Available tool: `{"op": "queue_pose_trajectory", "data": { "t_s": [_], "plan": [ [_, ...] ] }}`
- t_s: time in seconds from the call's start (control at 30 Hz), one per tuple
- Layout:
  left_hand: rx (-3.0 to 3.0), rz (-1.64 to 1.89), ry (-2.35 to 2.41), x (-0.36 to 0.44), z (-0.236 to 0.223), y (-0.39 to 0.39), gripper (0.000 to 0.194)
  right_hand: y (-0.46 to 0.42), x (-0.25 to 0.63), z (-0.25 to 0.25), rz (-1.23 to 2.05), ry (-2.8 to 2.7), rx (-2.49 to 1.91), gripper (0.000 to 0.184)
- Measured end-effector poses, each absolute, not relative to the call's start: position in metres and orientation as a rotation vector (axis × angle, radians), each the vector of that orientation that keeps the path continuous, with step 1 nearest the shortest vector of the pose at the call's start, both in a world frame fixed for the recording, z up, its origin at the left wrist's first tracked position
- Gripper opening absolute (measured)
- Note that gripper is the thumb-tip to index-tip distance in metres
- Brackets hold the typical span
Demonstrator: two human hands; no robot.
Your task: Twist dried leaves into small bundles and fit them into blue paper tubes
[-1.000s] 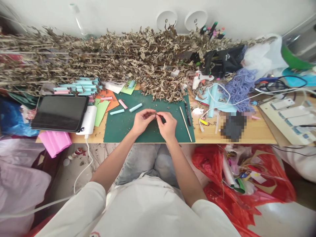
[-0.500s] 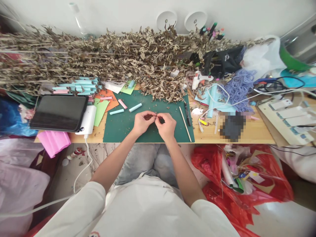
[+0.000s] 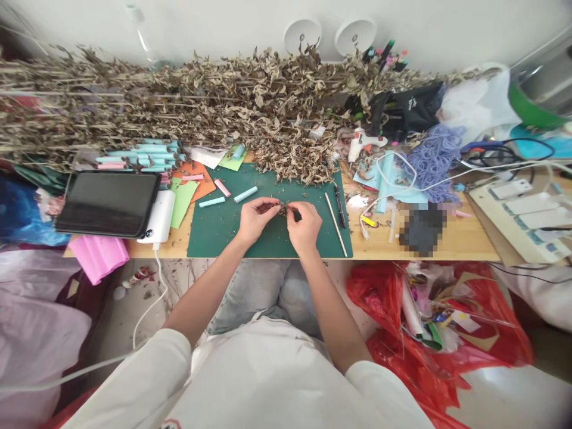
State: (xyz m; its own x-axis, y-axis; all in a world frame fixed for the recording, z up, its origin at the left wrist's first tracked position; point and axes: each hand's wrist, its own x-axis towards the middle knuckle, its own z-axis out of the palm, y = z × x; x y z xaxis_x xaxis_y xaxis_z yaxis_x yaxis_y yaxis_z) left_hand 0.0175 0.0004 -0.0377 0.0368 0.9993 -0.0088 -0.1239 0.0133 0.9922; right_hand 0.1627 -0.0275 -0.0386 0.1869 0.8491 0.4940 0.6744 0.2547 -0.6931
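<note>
Over the green cutting mat [image 3: 214, 232], a small clump of dried leaves [image 3: 283, 208] sits between my fingertips. My left hand [image 3: 255, 221] pinches it from the left, and my right hand [image 3: 304, 225] pinches it from the right. Just left of my hands lie blue paper tubes [image 3: 245, 194] and a pink paper tube [image 3: 222, 187]. On the mat's right side rest a thin wooden stick [image 3: 335, 224] and a black pen [image 3: 341, 211]. A heap of dried leaves [image 3: 299, 158] spreads over the mat's back edge.
Dried plant stalks [image 3: 156, 113] fill the table's back. At left are a tablet [image 3: 107, 204], a white power bank [image 3: 161, 217] and stacked paper tubes [image 3: 152, 156]. At right are a glue gun [image 3: 364, 143], purple yarn [image 3: 433, 161] and a power strip [image 3: 521, 220]. A red bag [image 3: 375, 292] sits below.
My fingertips have moved slightly apart, and more of the dried leaf clump shows between them. The things on the table have stayed in place.
</note>
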Motion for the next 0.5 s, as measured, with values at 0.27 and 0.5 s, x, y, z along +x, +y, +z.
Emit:
{"op": "queue_pose_trajectory", "data": {
  "t_s": [0.27,0.5],
  "plan": [
    [1.217,1.282,1.005,0.0174,-0.0362,0.0003,0.026,-0.0265,0.1629,-0.0411,0.234,-1.555,-1.430,0.019],
    [1.214,1.219,1.065,0.0175,-0.0356,-0.0011,0.022,-0.0296,0.1625,-0.0333,0.226,-1.585,-1.378,0.025]
  ]
}}
